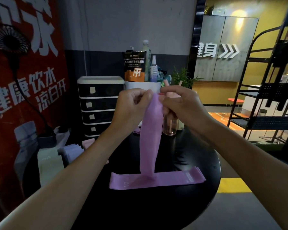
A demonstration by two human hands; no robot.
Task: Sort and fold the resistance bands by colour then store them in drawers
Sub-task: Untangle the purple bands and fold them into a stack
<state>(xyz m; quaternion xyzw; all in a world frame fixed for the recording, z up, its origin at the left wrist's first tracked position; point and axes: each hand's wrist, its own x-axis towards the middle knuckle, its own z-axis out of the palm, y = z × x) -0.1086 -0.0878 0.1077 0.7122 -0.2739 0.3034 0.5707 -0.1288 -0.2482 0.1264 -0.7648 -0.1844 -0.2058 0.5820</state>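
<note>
While both hands pinch its upper end between curled fingers, the hanging purple band (150, 138) drops straight down from them, the left hand (131, 105) gripping its left edge and the right hand (181, 103) its right edge. Its lower end touches the flat purple bands (170, 179), which lie stacked crosswise on the near part of the round black table (198, 155), the top one printed with "10". At the far left of the table lie more folded bands: a pale stack (48, 163), a lilac stack (71, 151) and a pink one (87, 143). Behind these stands a black drawer unit (98, 105) with white trim, its drawers closed. Just behind the hands a clear bottle (169, 127) stands on the table, and farther back a white pot (143, 85) holds a black and orange pouch (135, 67) and a spray bottle (154, 68). A black fan (8, 40) stands at far left.
</note>
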